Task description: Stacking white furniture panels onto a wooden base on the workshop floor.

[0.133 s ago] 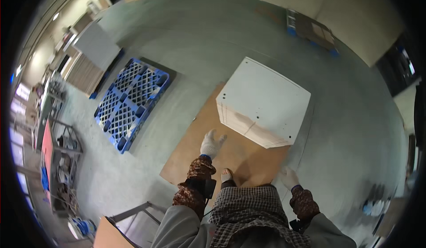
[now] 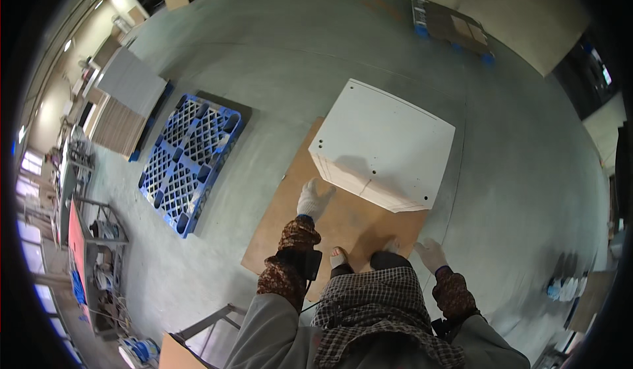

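From the head view, the person seems to be stepping up to the white box (image 2: 389,145), which sits on the brown board (image 2: 273,220). The gloved left hand (image 2: 314,199), empty, fingers apart, is near its left corner; the right hand (image 2: 430,255), also empty, hangs loosely open. Taking hold would call for both reaching its sides. Since the earlier frame, the right foot (image 2: 391,245) has come into sight.
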A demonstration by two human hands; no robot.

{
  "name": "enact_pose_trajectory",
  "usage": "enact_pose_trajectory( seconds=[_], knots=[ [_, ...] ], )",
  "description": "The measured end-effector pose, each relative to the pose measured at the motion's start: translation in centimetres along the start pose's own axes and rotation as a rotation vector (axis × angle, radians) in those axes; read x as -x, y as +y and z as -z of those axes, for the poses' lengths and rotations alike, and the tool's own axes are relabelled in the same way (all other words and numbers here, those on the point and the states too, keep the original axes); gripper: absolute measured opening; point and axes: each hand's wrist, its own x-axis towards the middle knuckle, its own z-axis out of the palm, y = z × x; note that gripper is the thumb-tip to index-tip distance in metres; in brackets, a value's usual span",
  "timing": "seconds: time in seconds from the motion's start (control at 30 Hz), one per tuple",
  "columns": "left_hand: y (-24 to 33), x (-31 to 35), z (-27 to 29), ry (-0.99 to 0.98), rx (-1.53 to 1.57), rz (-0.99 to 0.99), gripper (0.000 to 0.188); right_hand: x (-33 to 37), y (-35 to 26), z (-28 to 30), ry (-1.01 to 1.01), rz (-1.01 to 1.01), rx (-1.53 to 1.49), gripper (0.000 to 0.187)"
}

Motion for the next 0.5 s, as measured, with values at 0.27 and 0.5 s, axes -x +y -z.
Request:
enact_pose_trajectory(
  seconds=[0.27, 0.5],
  knots=[
    [4.1, -10.5, -1.6, 0.01, -0.046, 0.01, 0.089, -10.2, 7.4, -0.2, 0.309, 0.031, -0.192, 0.052],
    [2.9, -20.3, -5.5, -0.036, -0.171, 0.082, 0.078, -14.6, 0.9, 8.3, 0.066, -0.186, -0.242, 0.054]
  ],
)
